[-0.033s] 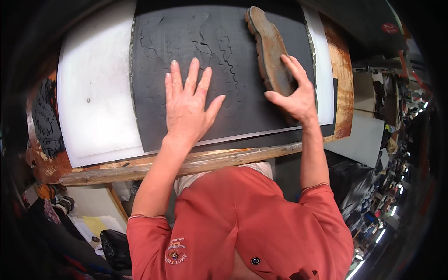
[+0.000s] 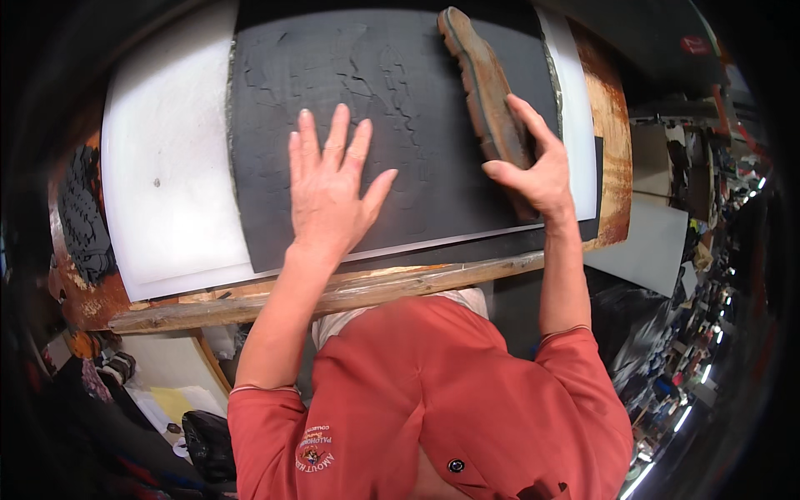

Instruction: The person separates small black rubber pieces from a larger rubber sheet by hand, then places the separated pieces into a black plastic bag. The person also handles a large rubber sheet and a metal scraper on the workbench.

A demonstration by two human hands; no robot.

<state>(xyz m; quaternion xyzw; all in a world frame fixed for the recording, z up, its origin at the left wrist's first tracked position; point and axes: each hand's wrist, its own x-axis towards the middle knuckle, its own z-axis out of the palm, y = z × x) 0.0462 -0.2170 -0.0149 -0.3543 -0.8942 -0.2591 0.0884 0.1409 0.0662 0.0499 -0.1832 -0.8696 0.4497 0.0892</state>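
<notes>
Right hand [image 2: 546,179] gripping a long brown block [image 2: 492,96]

The block is extending away from the person, its far end leaning left. The right hand, the nearer one, is clamping its near end between thumb and fingers. The left hand [image 2: 327,200] is lying palm down, fingers spread, on a black sheet [image 2: 450,208], well left of the block. The block is occupying the sheet's right part; whether it is touching is unclear. It is looking worn and rusty, a dark line following its wavy, notched side.
</notes>
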